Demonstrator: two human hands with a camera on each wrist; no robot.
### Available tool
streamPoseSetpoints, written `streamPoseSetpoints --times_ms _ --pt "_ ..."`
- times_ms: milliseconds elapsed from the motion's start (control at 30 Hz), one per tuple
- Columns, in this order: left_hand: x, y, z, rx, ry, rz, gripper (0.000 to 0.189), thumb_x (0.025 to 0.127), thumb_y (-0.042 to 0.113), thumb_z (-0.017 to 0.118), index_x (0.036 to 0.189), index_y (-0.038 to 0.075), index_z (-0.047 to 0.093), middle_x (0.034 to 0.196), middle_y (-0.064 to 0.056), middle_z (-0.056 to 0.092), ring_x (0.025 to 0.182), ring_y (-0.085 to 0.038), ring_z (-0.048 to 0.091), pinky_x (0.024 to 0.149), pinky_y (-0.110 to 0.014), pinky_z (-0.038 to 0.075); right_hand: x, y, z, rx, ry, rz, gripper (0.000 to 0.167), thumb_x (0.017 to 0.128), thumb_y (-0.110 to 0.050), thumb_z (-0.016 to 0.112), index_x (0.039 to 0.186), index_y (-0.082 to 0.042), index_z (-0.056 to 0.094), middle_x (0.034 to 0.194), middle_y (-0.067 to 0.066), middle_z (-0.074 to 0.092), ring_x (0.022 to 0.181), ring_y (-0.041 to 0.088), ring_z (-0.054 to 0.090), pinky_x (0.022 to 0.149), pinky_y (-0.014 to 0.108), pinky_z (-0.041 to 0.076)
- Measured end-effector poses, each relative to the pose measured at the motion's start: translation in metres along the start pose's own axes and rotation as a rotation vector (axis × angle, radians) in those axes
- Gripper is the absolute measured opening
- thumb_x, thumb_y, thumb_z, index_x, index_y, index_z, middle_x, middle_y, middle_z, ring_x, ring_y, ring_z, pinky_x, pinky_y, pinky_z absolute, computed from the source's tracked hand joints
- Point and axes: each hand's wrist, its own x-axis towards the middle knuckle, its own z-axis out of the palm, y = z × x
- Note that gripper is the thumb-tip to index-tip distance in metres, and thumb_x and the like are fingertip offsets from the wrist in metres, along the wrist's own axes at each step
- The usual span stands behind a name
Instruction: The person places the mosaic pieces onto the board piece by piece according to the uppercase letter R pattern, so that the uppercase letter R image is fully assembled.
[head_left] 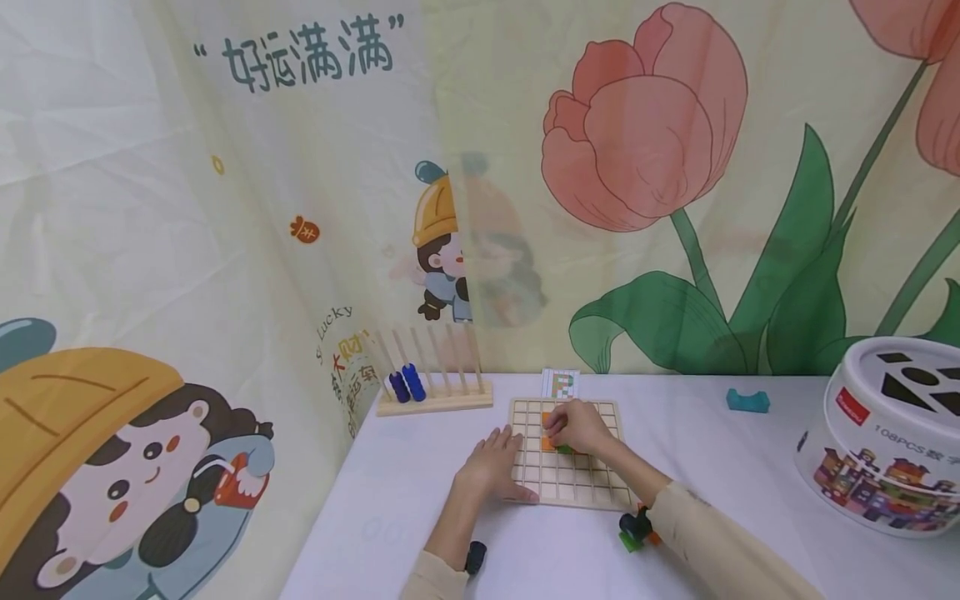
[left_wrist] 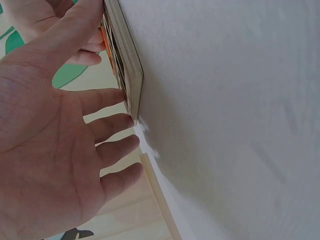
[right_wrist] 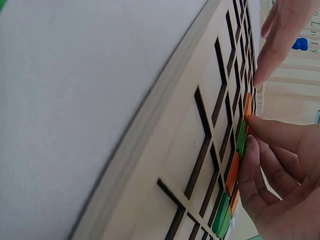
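A wooden grid board [head_left: 536,492] lies flat on the white table, with dark-lined slots across it. Orange tiles [head_left: 547,444] and a green tile [head_left: 564,449] sit in its upper middle. Bent over these, my right hand [head_left: 581,427] pinches a small orange tile [right_wrist: 249,127] between thumb and fingertips, low against the board; the fingers partly cover it. More orange [right_wrist: 232,172] and green [right_wrist: 221,215] tiles show beside it in the right wrist view. My left hand [head_left: 491,467] is spread at the board's left edge, fingertips touching its side [left_wrist: 131,80].
Behind the board stands a small printed card [head_left: 568,382]. A wooden peg rack [head_left: 450,400] with blue beads [head_left: 408,383] is at back left. Right of the board are a teal block [head_left: 747,402] and a white bucket [head_left: 877,500]. Green and orange pieces [head_left: 630,542] lie near my right wrist.
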Motion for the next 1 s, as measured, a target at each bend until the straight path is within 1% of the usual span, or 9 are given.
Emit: streamPoseSetpoints --times_ms 100,233,400,500,700,833,1000 --pt "0.0 0.0 0.001 -0.005 0.0 0.004 0.109 0.075 0.061 0.088 0.158 0.007 0.043 0.168 -0.017 0.032 0.156 -0.034 0.029 0.125 -0.052 0.03 -0.002 -0.001 -0.001 0.011 0.003 -0.004 0.02 0.078 0.004 0.088 0.09 -0.008 0.078 0.078 -0.006 0.07 0.073 0.009 0.067 0.072 0.031 0.059" --pt "-0.001 0.001 0.0 -0.006 -0.003 0.004 0.111 0.074 0.062 0.088 0.158 0.006 0.043 0.168 -0.017 0.032 0.156 -0.034 0.029 0.125 -0.053 0.03 -0.004 -0.004 -0.005 -0.008 0.011 -0.013 0.017 0.081 0.002 0.086 0.093 -0.008 0.078 0.08 -0.007 0.071 0.075 0.009 0.066 0.073 0.032 0.059" --pt "-0.001 0.003 -0.002 -0.007 -0.005 0.002 0.11 0.074 0.061 0.088 0.158 0.007 0.043 0.168 -0.017 0.033 0.156 -0.034 0.03 0.124 -0.053 0.031 -0.007 -0.011 -0.019 -0.021 0.017 -0.003 0.015 0.085 -0.004 0.084 0.099 -0.007 0.079 0.082 -0.007 0.072 0.079 0.01 0.067 0.076 0.033 0.059" --pt "0.0 0.004 -0.003 -0.01 -0.002 0.001 0.11 0.074 0.06 0.088 0.158 0.007 0.042 0.168 -0.017 0.033 0.156 -0.034 0.03 0.125 -0.053 0.03 -0.012 -0.013 -0.03 -0.027 0.023 -0.017 0.017 0.086 -0.005 0.083 0.102 -0.005 0.079 0.084 -0.006 0.073 0.08 0.012 0.068 0.075 0.032 0.059" --pt "0.0 0.003 -0.003 -0.04 -0.001 0.005 0.109 0.075 0.058 0.089 0.158 0.005 0.043 0.168 -0.018 0.032 0.156 -0.036 0.029 0.125 -0.053 0.029 -0.029 -0.01 -0.054 -0.019 0.038 -0.025 0.017 0.087 -0.004 0.082 0.104 -0.004 0.078 0.085 -0.005 0.072 0.081 0.013 0.067 0.072 0.029 0.059" --pt "0.0 0.001 -0.002 -0.047 0.002 0.003 0.109 0.074 0.057 0.091 0.157 0.005 0.043 0.168 -0.018 0.032 0.156 -0.036 0.029 0.125 -0.054 0.029 -0.041 -0.004 -0.067 -0.021 0.041 -0.031 0.018 0.088 -0.004 0.082 0.105 -0.004 0.077 0.088 -0.004 0.072 0.083 0.013 0.067 0.074 0.031 0.059" --pt "-0.001 0.002 -0.002 -0.055 0.009 0.006 0.109 0.073 0.055 0.091 0.157 0.004 0.044 0.168 -0.018 0.033 0.156 -0.036 0.029 0.125 -0.054 0.029 -0.058 -0.003 -0.081 -0.064 0.048 0.002 0.018 0.088 -0.003 0.082 0.105 -0.004 0.077 0.088 -0.003 0.072 0.083 0.013 0.067 0.076 0.031 0.059"
